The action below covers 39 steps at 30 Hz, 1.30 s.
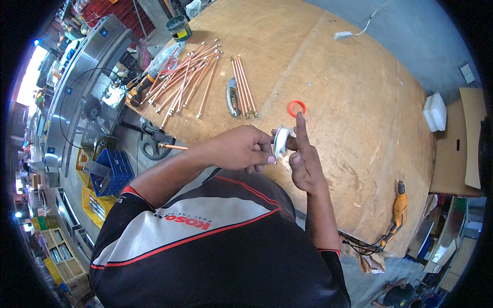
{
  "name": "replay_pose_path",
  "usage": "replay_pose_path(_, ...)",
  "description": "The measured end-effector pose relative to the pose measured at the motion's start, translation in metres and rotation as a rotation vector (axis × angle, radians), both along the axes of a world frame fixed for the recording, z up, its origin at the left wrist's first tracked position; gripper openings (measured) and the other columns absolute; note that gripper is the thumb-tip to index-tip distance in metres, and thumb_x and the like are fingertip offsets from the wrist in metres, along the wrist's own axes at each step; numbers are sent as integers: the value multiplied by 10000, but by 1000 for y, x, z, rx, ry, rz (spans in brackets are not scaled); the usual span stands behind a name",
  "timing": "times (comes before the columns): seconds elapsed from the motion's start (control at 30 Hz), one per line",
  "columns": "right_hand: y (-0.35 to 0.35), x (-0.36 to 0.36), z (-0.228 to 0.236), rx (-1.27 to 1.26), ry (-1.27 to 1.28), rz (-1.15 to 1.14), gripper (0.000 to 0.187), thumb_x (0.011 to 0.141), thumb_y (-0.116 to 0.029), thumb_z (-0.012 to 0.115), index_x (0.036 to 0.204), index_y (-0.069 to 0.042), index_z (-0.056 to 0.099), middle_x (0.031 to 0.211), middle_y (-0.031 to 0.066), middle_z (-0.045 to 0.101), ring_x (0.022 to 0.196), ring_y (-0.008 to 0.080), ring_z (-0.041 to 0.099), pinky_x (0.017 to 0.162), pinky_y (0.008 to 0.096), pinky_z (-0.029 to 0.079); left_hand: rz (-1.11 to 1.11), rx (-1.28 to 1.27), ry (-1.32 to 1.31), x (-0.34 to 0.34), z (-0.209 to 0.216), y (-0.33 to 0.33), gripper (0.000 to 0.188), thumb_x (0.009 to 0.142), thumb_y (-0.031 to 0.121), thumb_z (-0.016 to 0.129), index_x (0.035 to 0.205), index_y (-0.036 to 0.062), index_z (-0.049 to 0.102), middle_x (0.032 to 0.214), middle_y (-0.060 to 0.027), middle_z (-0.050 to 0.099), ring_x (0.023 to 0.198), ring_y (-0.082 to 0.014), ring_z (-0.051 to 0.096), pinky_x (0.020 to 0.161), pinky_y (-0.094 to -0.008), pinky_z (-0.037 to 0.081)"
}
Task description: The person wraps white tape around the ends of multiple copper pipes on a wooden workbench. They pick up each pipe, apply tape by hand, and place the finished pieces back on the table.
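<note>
Over the near edge of the brown wooden table [354, 102], holding a round white plastic spool [281, 139] in the right hand [307, 167], extending its index finger; just beside, pinching something indistinct with the fingertips of the left hand [240, 149].

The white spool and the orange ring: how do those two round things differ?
The white spool is white, while the orange ring is bright orange. The white spool sits between the left hand and right hand, whereas the orange ring lies on the tabletop. The white spool stands roughly on edge; the orange ring lies flat. Both are circular.
</note>
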State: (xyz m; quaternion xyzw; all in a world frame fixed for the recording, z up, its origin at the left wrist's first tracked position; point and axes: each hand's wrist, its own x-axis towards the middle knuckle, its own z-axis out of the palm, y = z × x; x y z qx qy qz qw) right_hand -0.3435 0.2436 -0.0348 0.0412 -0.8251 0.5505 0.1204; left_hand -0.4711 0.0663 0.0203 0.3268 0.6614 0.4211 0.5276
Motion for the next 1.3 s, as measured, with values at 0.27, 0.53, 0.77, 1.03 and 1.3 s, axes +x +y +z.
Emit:
replay_pose_path(0.27, -8, -6, 6, -167, 0, 15, 1016, 915, -748, 343, 1563, -15, 68, 1257, 295, 597, 1122, 409, 632, 984, 444, 469, -9, -73, 279, 1, -5, 6, 238, 926, 189, 665, 861, -40, 667, 697, -105, 674, 597, -164, 655, 564, -313, 516)
replay_pose_path(0.53, -16, 5, 14, -374, -21, 148, 1072, 883, -794, 333, 1562, -9, 64, 1083, 232, 695, 1056, 343, 676, 946, 396, 483, 125, 66, 249, -18, -50, 0, 224, 949, 190, 622, 926, -27, 672, 746, -74, 679, 599, -154, 637, 541, -314, 499)
replay_pose_path(0.77, -21, 15, -16, -281, -143, 66, 1033, 903, -779, 307, 1568, -29, 56, 996, 198, 724, 992, 302, 691, 936, 390, 458, 295, 112, -93, -28, -12, 0, 178, 955, 201, 630, 992, 27, 638, 768, -38, 679, 596, -83, 609, 503, -205, 445)
replay_pose_path(1.03, -3, -8, -25, -226, -94, -60, 966, 938, -725, 322, 1572, -51, 45, 1105, 218, 700, 943, 298, 697, 827, 361, 514, 108, 116, -99, -12, 1, -7, 171, 913, 187, 690, 949, 35, 620, 804, -40, 674, 659, -96, 640, 558, -228, 487)
replay_pose_path(1.3, 9, -18, -2, -93, -16, -19, 1025, 901, -778, 309, 1567, -38, 60, 1197, 188, 680, 1141, 376, 629, 1032, 439, 418, -96, 119, 350, -2, -21, -1, 161, 898, 137, 671, 980, 5, 629, 873, -96, 692, 773, -163, 671, 722, -316, 533)
